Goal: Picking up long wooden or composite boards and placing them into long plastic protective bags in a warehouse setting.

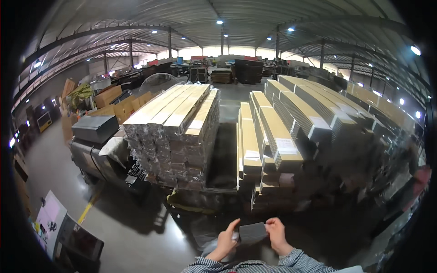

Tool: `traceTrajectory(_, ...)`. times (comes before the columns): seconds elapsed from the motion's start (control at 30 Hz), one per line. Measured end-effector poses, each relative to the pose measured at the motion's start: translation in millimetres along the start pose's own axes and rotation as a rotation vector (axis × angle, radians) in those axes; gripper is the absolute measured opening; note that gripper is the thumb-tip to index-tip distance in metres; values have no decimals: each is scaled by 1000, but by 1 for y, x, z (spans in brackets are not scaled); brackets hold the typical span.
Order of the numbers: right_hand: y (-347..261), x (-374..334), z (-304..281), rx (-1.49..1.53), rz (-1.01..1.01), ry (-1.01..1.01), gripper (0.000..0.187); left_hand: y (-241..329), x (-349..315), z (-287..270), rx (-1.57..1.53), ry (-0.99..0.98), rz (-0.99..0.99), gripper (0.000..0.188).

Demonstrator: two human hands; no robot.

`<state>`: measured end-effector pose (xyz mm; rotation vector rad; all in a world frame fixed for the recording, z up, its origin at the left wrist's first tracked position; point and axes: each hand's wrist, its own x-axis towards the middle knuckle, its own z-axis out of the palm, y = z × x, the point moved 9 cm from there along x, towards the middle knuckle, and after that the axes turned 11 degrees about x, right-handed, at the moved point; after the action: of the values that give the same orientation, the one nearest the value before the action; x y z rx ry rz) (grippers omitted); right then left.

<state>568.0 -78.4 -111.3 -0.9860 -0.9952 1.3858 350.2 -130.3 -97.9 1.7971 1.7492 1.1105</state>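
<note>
A thin, flat grey sheet (253,233) spans the gap between my two hands, in front of my body. My right hand (278,237) pinches its upper right corner between thumb and fingers. At the sheet's left end is my left hand (225,242), its index finger stretched up and the other fingers curled. Something pale shows in those curled fingers, too small to make out. Beside and below the left hand hangs a hazy, see-through piece of plastic film (205,241); whether it joins the grey sheet I cannot tell.
Ahead stands a stack of long film-wrapped boxes (166,150). Right of it, past a dark gap, rise stacks of long cardboard-topped packs (277,136). A dark grey box (94,128) sits at left. Papers (52,218) and a dark screen-like panel (82,241) are lower left.
</note>
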Motion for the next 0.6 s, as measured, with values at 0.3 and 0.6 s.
traceTrajectory(0.3,-30,-54,70,-429,-442,-546,94,157,32,-215,-1548,15,556,15)
traceTrajectory(0.6,166,-37,97,-271,91,-690,87,176,62,-314,-1438,260,512,38)
